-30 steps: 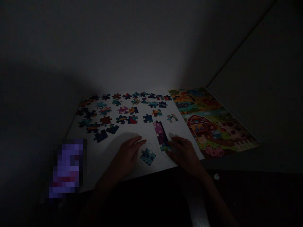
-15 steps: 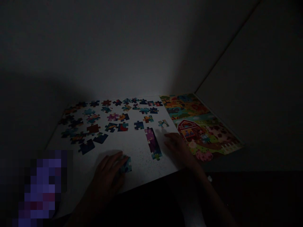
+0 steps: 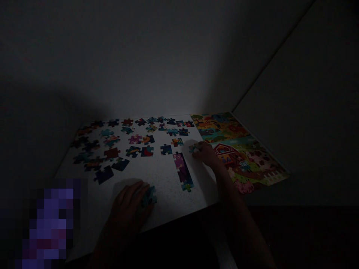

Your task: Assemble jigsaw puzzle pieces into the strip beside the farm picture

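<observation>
My left hand (image 3: 130, 201) rests near the table's front edge, fingers curled round a teal puzzle piece (image 3: 152, 195). My right hand (image 3: 206, 153) is at the right side of the white tabletop, thumb and fingertips closed on a pale puzzle piece (image 3: 193, 148) that they partly cover. Between the hands lies a joined strip of purple puzzle pieces (image 3: 182, 170) showing a creature's face at its far end. Beyond the strip are a dark blue puzzle piece (image 3: 166, 149) and an orange-and-teal puzzle piece (image 3: 177, 142).
Several loose puzzle pieces (image 3: 112, 153) spread over the left and back of the white table (image 3: 157, 168). Along the right lies a colourful farm-and-animal picture (image 3: 246, 157). A wall (image 3: 157, 74) rises behind. The scene is dim, and a pixelated patch covers the lower left.
My right hand has moved away from me, from beside the purple strip to the pale puzzle piece, and closed on it. My left hand stays at its teal piece.
</observation>
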